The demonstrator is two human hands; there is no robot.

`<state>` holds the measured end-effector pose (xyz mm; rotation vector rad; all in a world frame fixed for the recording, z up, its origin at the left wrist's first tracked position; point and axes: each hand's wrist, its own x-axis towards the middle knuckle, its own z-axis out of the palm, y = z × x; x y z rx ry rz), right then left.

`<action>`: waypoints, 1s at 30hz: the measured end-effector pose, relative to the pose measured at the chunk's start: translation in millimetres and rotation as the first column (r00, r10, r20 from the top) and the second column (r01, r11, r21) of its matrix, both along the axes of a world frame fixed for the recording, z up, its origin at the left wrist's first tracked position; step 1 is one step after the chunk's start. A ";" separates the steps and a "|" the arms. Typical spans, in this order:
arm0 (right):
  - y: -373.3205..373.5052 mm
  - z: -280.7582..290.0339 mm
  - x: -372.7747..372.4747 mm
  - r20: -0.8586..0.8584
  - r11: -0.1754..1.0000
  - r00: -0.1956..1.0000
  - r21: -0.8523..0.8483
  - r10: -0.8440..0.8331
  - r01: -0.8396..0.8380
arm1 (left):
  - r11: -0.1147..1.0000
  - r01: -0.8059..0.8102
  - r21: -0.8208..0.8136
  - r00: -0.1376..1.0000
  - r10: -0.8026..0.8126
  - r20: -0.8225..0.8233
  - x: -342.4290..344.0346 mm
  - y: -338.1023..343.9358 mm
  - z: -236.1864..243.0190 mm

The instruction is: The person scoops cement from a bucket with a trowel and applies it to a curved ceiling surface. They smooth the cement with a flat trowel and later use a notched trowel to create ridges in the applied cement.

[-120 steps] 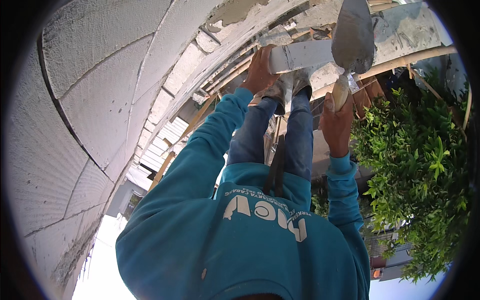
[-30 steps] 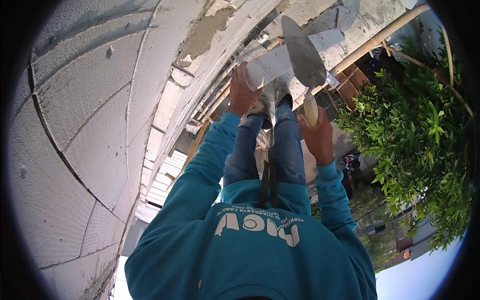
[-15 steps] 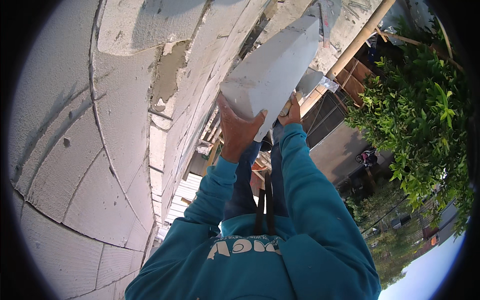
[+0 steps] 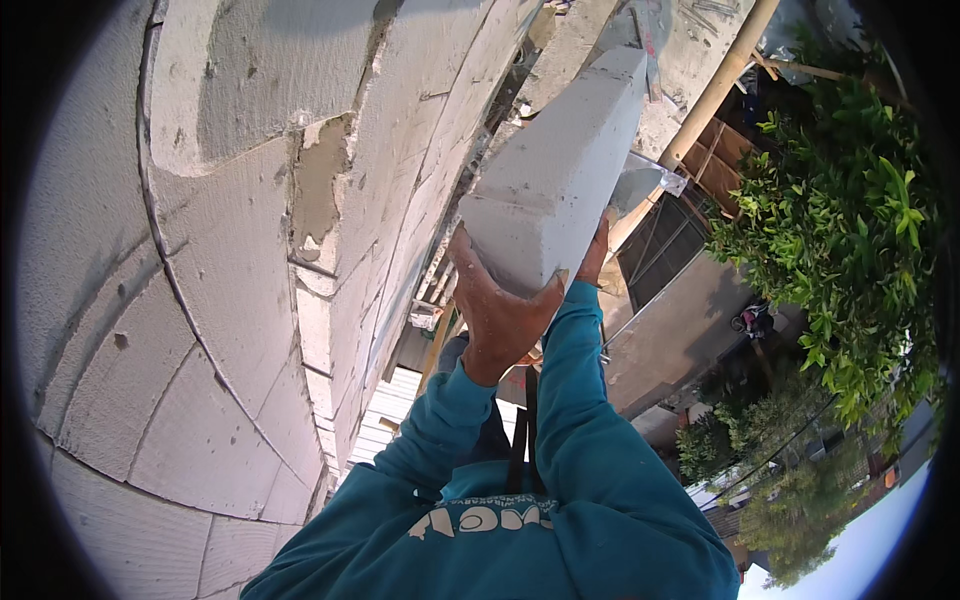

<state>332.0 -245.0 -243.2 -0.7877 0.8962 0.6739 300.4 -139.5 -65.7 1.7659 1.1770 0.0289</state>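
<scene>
My left hand [image 4: 505, 305] grips the near end of a pale grey lightweight concrete block [image 4: 555, 155], thumb on one side and fingers on the other. The block points away from me, held up in front of my body, and one end face now shows. My right hand [image 4: 594, 255] is beside the block's right side, partly hidden behind it. It holds a trowel, whose metal blade [image 4: 640, 185] sticks out past the block; its handle is mostly hidden.
On the left rises a wall of pale blocks [image 4: 230, 230] with a grey mortar patch [image 4: 322, 185]. A bamboo pole [image 4: 725, 80] runs along the right of a mortar-stained platform [image 4: 700, 45]. A leafy tree [image 4: 840, 220] fills the right, above ground far below.
The block has tilted and turned, so its near end face shows more. My left hand has shifted slightly right and down. The right hand is now more covered by the block.
</scene>
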 end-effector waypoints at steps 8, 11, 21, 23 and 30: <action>-34.6 -24.2 28.4 0.090 0.976 0.972 0.059 -0.215 0.210 | 0.987 0.123 -0.101 0.972 -0.099 0.213 15.5 16.7 -49.8; -52.7 -68.3 69.4 0.166 0.966 0.955 -0.041 -0.246 0.256 | 0.960 0.113 -0.255 0.959 -0.039 0.280 46.1 26.0 -112.1; -64.1 -196.3 122.4 0.083 0.968 0.967 -0.050 -0.242 0.246 | 0.854 0.055 -0.518 0.911 0.170 0.377 73.9 43.2 -278.3; -68.6 -223.3 108.9 0.071 0.968 0.967 -0.047 -0.243 0.247 | 0.772 0.034 -0.635 0.933 0.203 0.297 57.2 53.9 -295.6; -69.6 -253.9 94.6 0.074 0.989 0.993 -0.111 -0.090 0.098 | 0.748 -0.079 -0.659 0.957 0.241 0.159 30.4 69.4 -378.1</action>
